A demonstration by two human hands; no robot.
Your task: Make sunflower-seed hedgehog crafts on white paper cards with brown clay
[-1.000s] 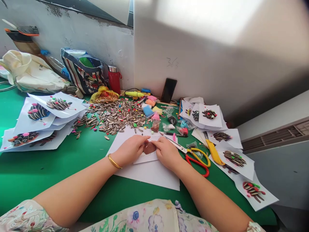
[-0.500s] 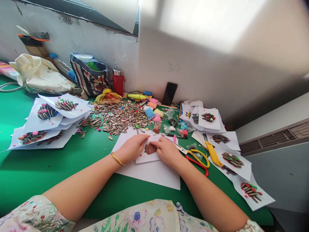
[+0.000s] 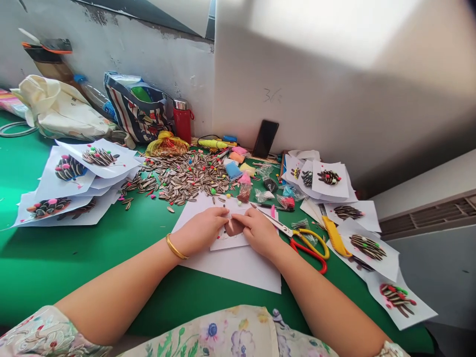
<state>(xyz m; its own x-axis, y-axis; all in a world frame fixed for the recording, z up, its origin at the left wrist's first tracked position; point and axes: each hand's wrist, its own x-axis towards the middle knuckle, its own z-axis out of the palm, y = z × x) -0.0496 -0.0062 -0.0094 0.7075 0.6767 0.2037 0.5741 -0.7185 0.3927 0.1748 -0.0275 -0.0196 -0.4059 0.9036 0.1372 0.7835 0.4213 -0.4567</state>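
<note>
A flat brown piece of modelling clay (image 3: 234, 227) lies over a small white paper card (image 3: 229, 244) with small red marks on it. My right hand (image 3: 258, 232) has its fingers closed on the clay's right and upper edge. On the other side, my left hand (image 3: 206, 225), below a gold bangle, has its fingers bent together at the clay's left edge; its fingertips are partly hidden. Larger white sheets (image 3: 238, 270) lie under the card. Close to my right hand rest scissors (image 3: 297, 235) with yellow and red handles.
Sunflower seeds (image 3: 193, 176) are heaped behind my hands. Bagged coloured clay (image 3: 245, 191) lies beside them. Seed-covered pictures are stacked left (image 3: 74, 173) and right (image 3: 366, 245). A yellow cutter (image 3: 334, 235), a phone (image 3: 266, 139) and a red flask (image 3: 182, 124) stand or lie around.
Fingers of both hands have shifted slightly around the brown clay, which now shows a narrower, more angular outline. The camera view has moved a little.
</note>
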